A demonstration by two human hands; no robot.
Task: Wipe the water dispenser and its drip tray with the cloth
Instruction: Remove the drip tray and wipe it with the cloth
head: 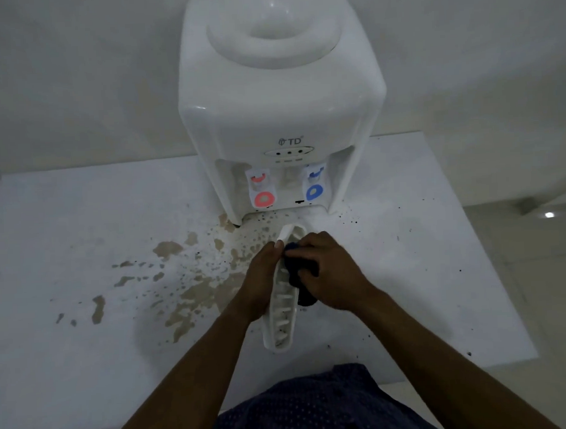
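Between the two grips, over the white table [423, 273]: a long white slotted plastic drip tray [281, 318], turned up on one edge. Runs lengthwise from the chest toward the white plastic water dispenser [280, 110], far end pointing at the gap under the red and blue taps, near end hanging below both wrists. Held by the left grip [262, 280], curled round the left rim with the thumb over the edge. Met from the other side by the right grip [329, 270], closed on a bunched dark blue cloth [295, 272] and pressing it to the slotted face, just right of that thumb. Most of the length lying nearward of the cloth, so probably calls for a stroke along the long axis, back toward the body. Left of the left grip, brown stains [194, 296] on the table.
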